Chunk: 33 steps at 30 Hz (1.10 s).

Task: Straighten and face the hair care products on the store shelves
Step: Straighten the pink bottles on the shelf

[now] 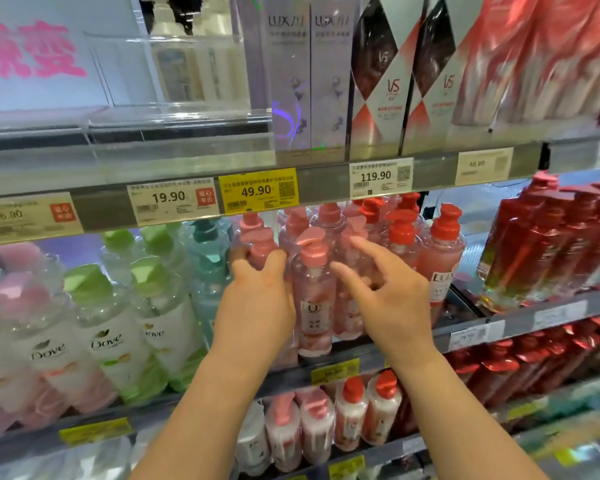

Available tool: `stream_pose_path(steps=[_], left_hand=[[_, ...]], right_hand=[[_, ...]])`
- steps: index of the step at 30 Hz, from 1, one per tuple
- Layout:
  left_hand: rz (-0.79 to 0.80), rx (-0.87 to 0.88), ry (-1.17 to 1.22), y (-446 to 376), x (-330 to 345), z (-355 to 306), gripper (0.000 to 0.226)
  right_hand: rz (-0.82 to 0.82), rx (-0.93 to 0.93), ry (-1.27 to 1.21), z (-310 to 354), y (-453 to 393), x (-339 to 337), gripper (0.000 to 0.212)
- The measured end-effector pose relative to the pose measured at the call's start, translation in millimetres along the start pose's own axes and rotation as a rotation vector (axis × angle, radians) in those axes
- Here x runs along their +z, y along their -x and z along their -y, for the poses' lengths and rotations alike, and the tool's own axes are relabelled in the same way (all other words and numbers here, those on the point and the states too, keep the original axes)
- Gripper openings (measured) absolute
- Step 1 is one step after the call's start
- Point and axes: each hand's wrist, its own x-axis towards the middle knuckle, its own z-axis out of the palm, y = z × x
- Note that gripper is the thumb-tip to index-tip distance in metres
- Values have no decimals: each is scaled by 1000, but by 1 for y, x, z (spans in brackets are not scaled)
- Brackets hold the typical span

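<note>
Store shelves (326, 174) fill my view, packed with hair care bottles from side to side. My left hand (257, 306) is up at the middle shelf. Its fingers (274, 263) curl round a pink pump bottle (257, 237) in the row of pink ones, with the thumb on the far side of it. Just to the right of those fingers stands another pink bottle with a pink pump (314, 299), at the front edge of the shelf, label facing me. My right hand (388, 303) hangs in front of the pink row, and its fingers (364, 245) are spread and loose, holding nothing. I cannot tell if the tips touch a bottle. Past the right fingers stand bottles with red pumps (444, 244), and further right are dark red bottles (548, 244). Left of my left fingers stand a teal bottle (207, 258) and then white Dove bottles with green caps (108, 327). Above both hands runs a strip of price tags (258, 190), and over that sit tall Lux boxes (309, 74) and VS boxes (378, 77). Below my arms is a lower shelf with more pink and red pump bottles (329, 420).
</note>
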Motion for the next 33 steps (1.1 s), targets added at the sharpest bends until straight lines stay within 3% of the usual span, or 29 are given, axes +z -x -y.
stream_pose_path(steps=[2,4,7,10,14,18,31,33], left_hand=[[4,-4,31,1,1,-2,25],[19,-25,39,2,3,-3,24],[-2,-66,15,1,1,-5,33],[-58,-83,29,3,-5,-7,29],[-86,-53,59,9,-11,-6,21],[-97,-43,70,15,-14,-6,29],[-34,-201,111,3,-20,-6,33],[-49,-242,167,7,-19,-15,32]], right_hand=[[-119,-64,158,-4,-7,-8,39],[-90,-129,351,-8,-17,-12,39],[232,-36,452,-11,-27,-11,53],[419,19,440,-16,-31,-9,42],[414,-23,480,-22,-36,-12,44],[394,-102,610,-22,-40,-21,54],[498,-130,479,-22,-51,-40,48],[445,-121,416,-23,-51,-44,46]])
